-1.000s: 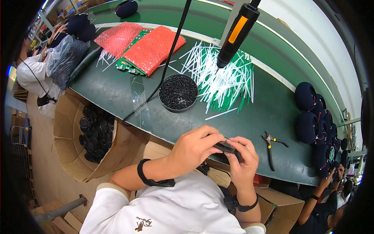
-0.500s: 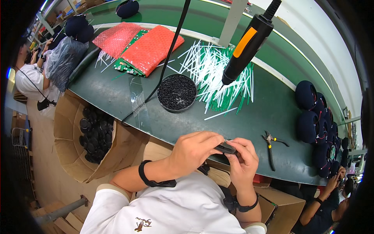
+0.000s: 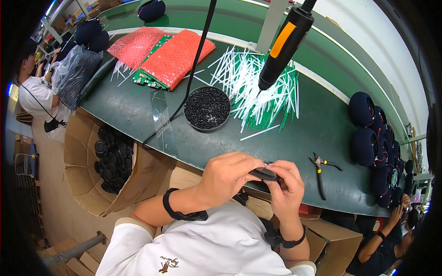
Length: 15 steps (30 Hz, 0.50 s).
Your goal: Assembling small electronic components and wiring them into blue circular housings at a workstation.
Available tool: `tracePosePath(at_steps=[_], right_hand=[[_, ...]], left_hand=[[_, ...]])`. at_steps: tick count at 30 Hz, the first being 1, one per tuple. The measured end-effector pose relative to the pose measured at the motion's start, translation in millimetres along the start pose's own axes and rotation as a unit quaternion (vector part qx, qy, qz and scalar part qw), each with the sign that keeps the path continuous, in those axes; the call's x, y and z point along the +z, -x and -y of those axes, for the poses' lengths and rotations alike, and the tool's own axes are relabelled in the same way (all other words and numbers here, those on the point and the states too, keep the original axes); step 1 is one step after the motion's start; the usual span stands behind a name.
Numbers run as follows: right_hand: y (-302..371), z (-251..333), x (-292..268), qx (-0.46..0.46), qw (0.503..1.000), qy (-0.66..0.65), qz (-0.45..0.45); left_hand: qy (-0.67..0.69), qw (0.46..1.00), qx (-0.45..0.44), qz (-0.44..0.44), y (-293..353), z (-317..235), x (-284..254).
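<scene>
Just off the table's near edge, my left hand point(image 3: 229, 177) and my right hand point(image 3: 286, 184) pinch a flat black disc-shaped part point(image 3: 263, 174) between them. The part is tilted, and the fingers cover much of its rim. A bit of something light shows at its top edge, too small to name. To the right of my hands lie diagonal cutters point(image 3: 319, 177) with black and yellow handles. Beyond my hands hangs a black and orange electric screwdriver point(image 3: 284, 48), tip down over a pile of white and green strips point(image 3: 258, 99).
A round dish point(image 3: 185, 120) holds small black pieces like screws. Red bubble-wrap packs point(image 3: 177, 57) lie over green circuit boards. Dark blue padded rounds point(image 3: 363, 147) crowd the right end. A cardboard box point(image 3: 80, 184) of black discs stands at left. Co-workers sit on both sides.
The disc has turned slightly in my fingers, showing more of its flat face. The hanging screwdriver has swung a little to the left.
</scene>
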State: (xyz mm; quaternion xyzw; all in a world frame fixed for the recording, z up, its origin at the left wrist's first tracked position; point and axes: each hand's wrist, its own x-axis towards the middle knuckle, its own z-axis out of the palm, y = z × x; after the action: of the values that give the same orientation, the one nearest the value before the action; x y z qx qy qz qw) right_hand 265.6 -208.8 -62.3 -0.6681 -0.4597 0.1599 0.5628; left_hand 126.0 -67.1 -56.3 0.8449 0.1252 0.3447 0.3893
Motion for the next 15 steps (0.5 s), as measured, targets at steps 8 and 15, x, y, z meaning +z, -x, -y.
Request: tracePosePath(at_steps=[8, 15], right_hand=[[-6.6, -2.7, -0.3, -0.072, 0.995, 0.068, -0.026], [-5.3, -8.8, 0.0, -0.093, 0.994, 0.057, -0.027]], left_hand=[[0.019, 1.0, -0.009, -0.006, -3.3, -3.0, 0.0], [0.006, 0.999, -0.034, 0.018, -1.9, -7.8, -2.3]])
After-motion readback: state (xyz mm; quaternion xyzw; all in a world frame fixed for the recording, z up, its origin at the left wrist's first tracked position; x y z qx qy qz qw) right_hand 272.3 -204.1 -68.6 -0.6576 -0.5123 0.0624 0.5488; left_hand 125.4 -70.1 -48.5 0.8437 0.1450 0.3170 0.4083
